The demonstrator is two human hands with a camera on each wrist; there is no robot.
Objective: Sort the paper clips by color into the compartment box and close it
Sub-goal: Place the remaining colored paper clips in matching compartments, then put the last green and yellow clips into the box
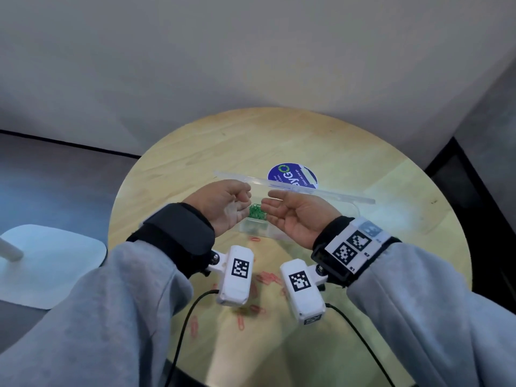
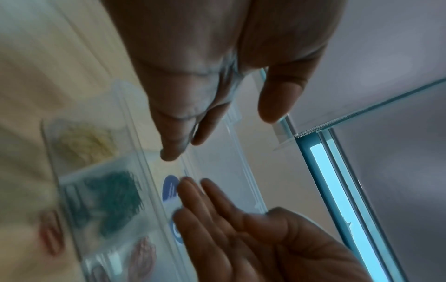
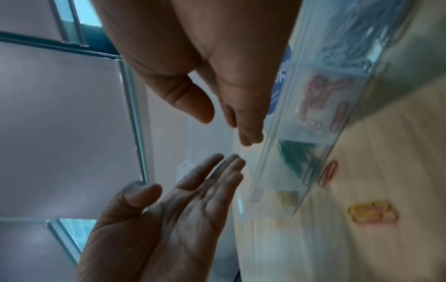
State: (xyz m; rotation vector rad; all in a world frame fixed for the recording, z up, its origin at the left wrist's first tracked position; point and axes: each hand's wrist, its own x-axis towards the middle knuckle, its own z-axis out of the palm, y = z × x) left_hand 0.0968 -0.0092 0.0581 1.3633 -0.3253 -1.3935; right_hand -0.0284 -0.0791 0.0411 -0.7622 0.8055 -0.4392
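A clear compartment box stands on the round wooden table, its lid raised behind it. Green clips fill one compartment, with yellow clips and red clips in the neighbouring ones. My left hand and right hand hover over the box, palms facing each other across the green clips. Both hold nothing, with relaxed fingers. Loose red clips lie on the table nearer to me.
A single red clip and a yellow-and-pink cluster of clips lie beside the box's front wall. A blue round sticker sits behind the lid. A white seat stands to the left of the table, a wall behind.
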